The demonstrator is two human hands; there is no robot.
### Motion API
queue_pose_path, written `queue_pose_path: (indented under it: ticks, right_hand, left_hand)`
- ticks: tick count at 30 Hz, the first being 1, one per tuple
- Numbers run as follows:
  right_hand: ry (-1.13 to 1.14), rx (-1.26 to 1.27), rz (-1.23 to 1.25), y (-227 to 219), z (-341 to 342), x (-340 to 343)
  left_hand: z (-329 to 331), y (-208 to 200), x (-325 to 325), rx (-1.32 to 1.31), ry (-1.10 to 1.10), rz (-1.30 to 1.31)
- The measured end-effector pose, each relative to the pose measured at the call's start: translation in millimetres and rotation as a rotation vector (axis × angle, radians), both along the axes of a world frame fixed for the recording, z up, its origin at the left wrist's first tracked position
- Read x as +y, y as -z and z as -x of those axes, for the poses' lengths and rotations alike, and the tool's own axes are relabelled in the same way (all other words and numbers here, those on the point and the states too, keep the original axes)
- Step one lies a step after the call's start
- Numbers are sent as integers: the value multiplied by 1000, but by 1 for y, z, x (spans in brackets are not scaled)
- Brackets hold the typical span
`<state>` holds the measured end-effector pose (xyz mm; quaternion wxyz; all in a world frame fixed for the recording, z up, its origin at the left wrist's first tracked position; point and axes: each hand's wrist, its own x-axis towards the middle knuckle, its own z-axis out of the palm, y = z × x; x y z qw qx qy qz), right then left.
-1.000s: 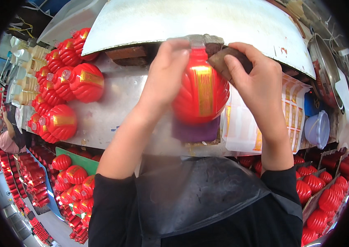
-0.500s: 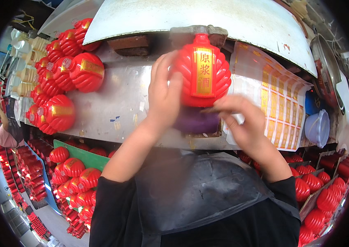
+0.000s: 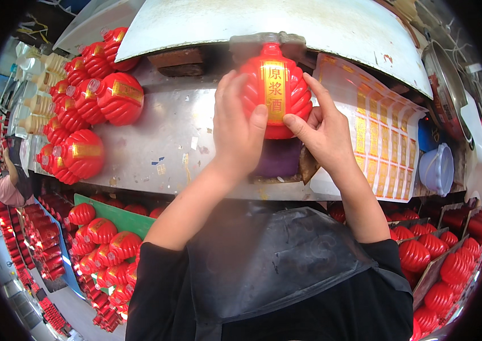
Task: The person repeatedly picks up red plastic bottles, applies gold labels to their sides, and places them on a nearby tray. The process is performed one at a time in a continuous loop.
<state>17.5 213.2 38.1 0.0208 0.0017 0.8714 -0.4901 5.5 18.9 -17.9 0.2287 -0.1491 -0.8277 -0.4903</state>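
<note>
The red bottle (image 3: 275,94) lies between both hands over the bench (image 3: 167,136), neck pointing away, its long axis running down toward the purple pad (image 3: 278,158). The left hand (image 3: 238,128) flanks one side, the right hand (image 3: 326,128) the other, equally near; whether either grips or merely steadies, I cannot tell.

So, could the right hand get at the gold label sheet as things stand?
Probably yes: the right hand, though at the ribbed red bottle, is beside the gold label sheet, nothing visible between them.
</note>
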Motion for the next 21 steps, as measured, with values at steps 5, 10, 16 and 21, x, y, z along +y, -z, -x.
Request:
queue_pose_path:
  ticks: [5,10,16,21]
  right_hand:
    - [20,-102,332,0,4,6]
    - [-36,35,-11,1,-1,1]
    - [-107,-33,68,4,3,11]
    - [-90,-49,262,8,4,13]
  left_hand:
    - [0,2,-2,-22,52,-90]
    - [-2,3,2,30,-14,35]
    - [-1,4,-5,5,16,50]
    - [1,5,-5,-79,131,-337]
